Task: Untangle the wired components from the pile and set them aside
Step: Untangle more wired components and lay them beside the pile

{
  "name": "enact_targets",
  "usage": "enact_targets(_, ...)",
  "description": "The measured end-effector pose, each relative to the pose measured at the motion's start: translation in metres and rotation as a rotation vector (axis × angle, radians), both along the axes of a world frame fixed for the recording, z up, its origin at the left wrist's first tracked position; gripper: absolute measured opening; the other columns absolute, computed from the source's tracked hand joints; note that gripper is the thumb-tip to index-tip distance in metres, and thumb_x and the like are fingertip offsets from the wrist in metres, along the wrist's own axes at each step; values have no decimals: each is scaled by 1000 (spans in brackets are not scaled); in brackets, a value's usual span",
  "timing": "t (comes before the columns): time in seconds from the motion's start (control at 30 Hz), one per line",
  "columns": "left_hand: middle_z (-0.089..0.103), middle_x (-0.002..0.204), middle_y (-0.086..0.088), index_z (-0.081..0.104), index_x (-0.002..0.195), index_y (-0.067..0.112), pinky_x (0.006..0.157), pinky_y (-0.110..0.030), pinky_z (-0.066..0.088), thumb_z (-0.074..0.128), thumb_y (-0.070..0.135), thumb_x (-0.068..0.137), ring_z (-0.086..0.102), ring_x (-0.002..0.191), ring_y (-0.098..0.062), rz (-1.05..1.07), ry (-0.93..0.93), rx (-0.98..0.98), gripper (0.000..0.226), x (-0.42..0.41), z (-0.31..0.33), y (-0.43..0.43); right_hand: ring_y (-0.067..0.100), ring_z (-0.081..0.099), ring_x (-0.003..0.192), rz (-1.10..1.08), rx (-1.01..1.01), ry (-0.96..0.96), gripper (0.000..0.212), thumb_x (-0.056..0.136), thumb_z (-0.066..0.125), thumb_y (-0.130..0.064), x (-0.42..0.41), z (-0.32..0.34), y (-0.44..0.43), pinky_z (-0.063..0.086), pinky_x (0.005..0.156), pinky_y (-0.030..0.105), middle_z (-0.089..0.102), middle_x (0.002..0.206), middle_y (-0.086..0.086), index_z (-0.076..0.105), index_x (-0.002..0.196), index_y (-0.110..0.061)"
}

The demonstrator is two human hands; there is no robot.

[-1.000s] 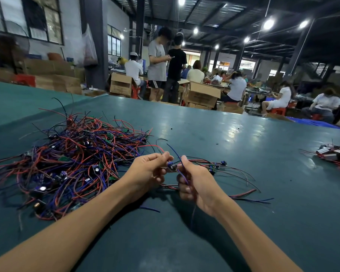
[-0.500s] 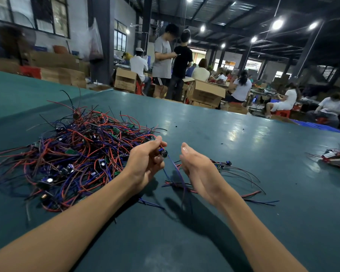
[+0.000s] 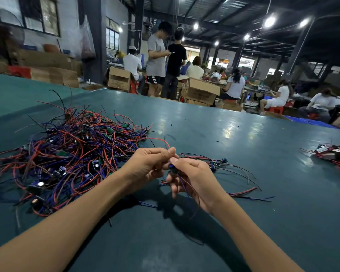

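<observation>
Pinching the wired part (image 3: 172, 168) between curled fingers of left hand (image 3: 149, 163) and right hand (image 3: 193, 178), grip its stiffer body, as light, limp wires (image 3: 182, 183) probably snag on the pile (image 3: 71, 154).

Teal table (image 3: 243, 193), cardboard boxes (image 3: 199, 91) and seated workers (image 3: 235, 86) beyond, ceiling lights (image 3: 269, 22) overhead.

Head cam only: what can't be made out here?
1) Component: mostly covered by fingers of the left hand and right hand; only a dark blue bit shows.
2) Pile: cut by the left edge; overlapping wires hide how many parts it holds.
3) Red wire: unclear whether it is free of the pile.
4) Cluster at far right: cut by the edge, too small to identify.
</observation>
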State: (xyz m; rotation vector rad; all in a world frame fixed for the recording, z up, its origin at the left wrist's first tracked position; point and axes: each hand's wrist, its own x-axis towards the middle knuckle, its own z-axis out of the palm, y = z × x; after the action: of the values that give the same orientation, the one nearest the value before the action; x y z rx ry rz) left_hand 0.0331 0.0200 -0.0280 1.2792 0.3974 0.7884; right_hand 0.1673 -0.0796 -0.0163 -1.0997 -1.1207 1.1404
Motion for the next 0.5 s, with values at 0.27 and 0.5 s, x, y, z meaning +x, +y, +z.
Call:
enact_targets(0.27, 55, 61, -7, 77, 82, 6, 44, -20, 41, 77, 28, 81, 47, 47, -14, -31, -19, -40, 22, 4, 0, -4, 32, 67, 57, -84, 42, -31, 29, 97, 58, -16, -3, -5, 2, 56, 52, 36, 72, 79, 25, 79, 80, -6)
enact_targets(0.5, 35, 55, 3, 79, 78, 3, 43, -18, 27, 86, 26, 65, 27, 51, -11, 128, 0, -36, 27, 5, 4, 2, 33, 66, 50, -92, 94, -152, 26, 83, 61, -17, -4, 0, -3, 53, 48, 33, 68, 67, 27, 75, 69, 0)
